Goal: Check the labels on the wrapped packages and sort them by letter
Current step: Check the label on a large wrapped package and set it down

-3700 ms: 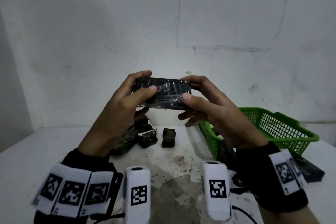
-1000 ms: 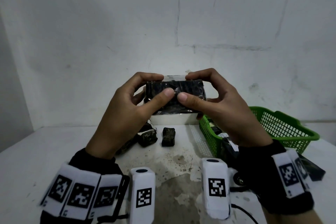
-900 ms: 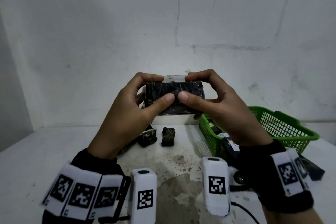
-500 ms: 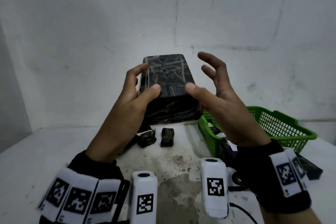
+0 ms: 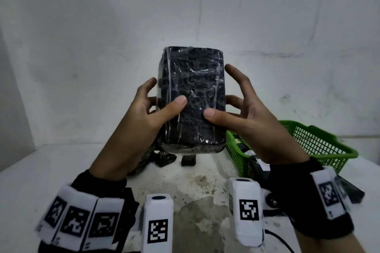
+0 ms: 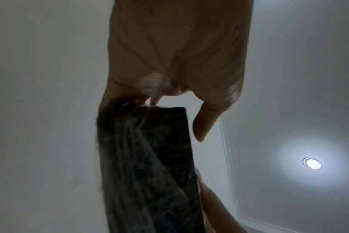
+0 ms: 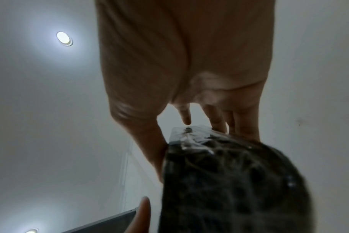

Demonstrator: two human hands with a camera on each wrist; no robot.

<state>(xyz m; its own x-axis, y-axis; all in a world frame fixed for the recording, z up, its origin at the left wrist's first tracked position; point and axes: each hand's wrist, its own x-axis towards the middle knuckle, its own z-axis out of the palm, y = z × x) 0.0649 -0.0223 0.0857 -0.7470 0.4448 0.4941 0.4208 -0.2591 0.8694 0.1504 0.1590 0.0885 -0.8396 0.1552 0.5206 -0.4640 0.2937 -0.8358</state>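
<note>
I hold a black wrapped package (image 5: 191,96), covered in clear film, upright in the air with its broad face toward me; no label letter shows on that face. My left hand (image 5: 164,111) grips its left edge, thumb on the front and fingers behind. My right hand (image 5: 224,109) pinches the lower right part, thumb on the front, with its upper fingers spread loosely beside the right edge. In the left wrist view the package (image 6: 149,173) hangs below the left palm (image 6: 175,63). In the right wrist view the package (image 7: 229,181) fills the lower right under the right hand (image 7: 185,63).
A green mesh basket (image 5: 320,144) stands on the white table at the right, with dark packages (image 5: 240,146) inside. Small dark wrapped packages (image 5: 164,159) lie on the table under my hands. A dark flat item (image 5: 351,193) lies by the basket. A white wall is close behind.
The package has been turned from lying sideways to standing on end, broad face toward me, and raised. My right fingers left its top edge and spread beside it.
</note>
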